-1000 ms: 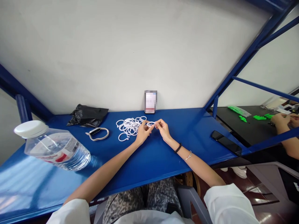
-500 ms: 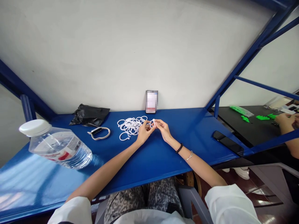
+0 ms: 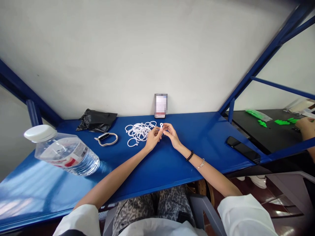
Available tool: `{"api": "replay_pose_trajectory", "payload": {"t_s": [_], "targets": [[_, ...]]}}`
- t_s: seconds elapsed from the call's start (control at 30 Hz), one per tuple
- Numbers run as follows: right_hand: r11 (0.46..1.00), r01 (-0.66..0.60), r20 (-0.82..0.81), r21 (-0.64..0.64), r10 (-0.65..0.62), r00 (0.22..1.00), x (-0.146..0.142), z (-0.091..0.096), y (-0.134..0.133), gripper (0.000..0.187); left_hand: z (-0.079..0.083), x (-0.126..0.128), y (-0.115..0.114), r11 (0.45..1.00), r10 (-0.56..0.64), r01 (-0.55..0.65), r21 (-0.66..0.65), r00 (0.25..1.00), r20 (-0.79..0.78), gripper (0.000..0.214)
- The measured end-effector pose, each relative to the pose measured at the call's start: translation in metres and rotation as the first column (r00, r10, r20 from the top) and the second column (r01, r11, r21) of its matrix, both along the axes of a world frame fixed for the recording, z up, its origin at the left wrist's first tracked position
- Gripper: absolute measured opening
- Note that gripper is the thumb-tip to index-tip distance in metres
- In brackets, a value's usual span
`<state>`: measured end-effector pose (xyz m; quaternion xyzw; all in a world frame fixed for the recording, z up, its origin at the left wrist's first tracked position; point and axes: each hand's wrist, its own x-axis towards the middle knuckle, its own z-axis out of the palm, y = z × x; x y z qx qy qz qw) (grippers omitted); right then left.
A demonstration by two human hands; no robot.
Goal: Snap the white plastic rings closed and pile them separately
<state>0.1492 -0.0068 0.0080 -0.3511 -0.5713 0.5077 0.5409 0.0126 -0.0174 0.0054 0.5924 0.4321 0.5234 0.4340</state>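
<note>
My left hand [image 3: 153, 139] is closed, its thumb and fingers pinching a white plastic ring [image 3: 161, 125] that looks like a shower curtain ring. The ring's small rounded end stands up above the fingertips, and the fingers hide the rest. From the other side, my right hand [image 3: 171, 135] has its thumb and fingertips closed at the same ring. Just left of my left hand lies a loose pile of similar white rings [image 3: 139, 132]. One separate ring [image 3: 132, 142] rests at the near side of that pile.
A phone [image 3: 160, 106] leans against the wall. Left on the blue table [image 3: 157, 173] are a black plastic bag [image 3: 97, 119], a watch [image 3: 107, 139] and a water bottle [image 3: 66, 154]. Another phone [image 3: 243, 149] lies right. Beyond it, a co-worker's hand [image 3: 306, 126] is near green pieces [image 3: 282, 122].
The ring between my hands has turned, and its rounded end now points upward. My right fingers have shifted slightly up around it. The whole view has moved a little.
</note>
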Motion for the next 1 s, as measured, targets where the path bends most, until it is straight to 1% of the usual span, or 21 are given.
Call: {"api": "replay_pose_trajectory", "payload": {"t_s": [0.1, 0.27, 0.4, 0.5, 0.6, 0.8, 1.0], "targets": [[1.0, -0.009, 0.023, 0.012, 0.009, 1.0, 0.0002, 0.0016, -0.0008, 0.035, -0.0009, -0.0001, 0.0002, 1.0, -0.009, 0.009, 0.004, 1.0, 0.007, 0.043], [0.998, -0.061, 0.011, -0.019, 0.061, 0.998, 0.0003, 0.0016, -0.0002, 0.037, -0.0011, -0.0005, -0.0005, 1.0, -0.008, 0.008, 0.013, 1.0, -0.005, 0.04], [0.996, -0.09, -0.001, -0.015, 0.09, 0.996, 0.001, -0.001, 0.0015, 0.04, -0.0011, 0.0001, -0.0007, 1.0, 0.018, -0.018, 0.012, 0.999, -0.033, 0.04], [0.995, -0.104, -0.008, -0.005, 0.104, 0.995, 0.0022, -0.0023, 0.0025, 0.045, -0.0021, 0.0009, -0.0004, 0.999, 0.032, -0.03, 0.04, 0.998, -0.06, 0.038], [0.994, -0.108, -0.032, -0.005, 0.107, 0.994, 0.0035, -0.0023, 0.0027, 0.047, -0.0022, 0.0017, -0.0009, 0.995, 0.08, -0.076, 0.068, 0.994, -0.071, 0.037], [0.999, -0.044, -0.044, -0.026, 0.043, 0.998, 0.0032, 0.0004, 0.0019, 0.036, 0.0004, 0.0025, -0.0039, 0.985, 0.154, -0.145, 0.091, 0.983, -0.102, 0.038], [0.998, -0.011, -0.058, -0.069, 0.007, 0.998, 0.0015, 0.0015, 0.0009, 0.023, -0.003, 0.0037, -0.004, 0.971, 0.202, -0.178, 0.161, 0.968, -0.15, 0.038]]}}
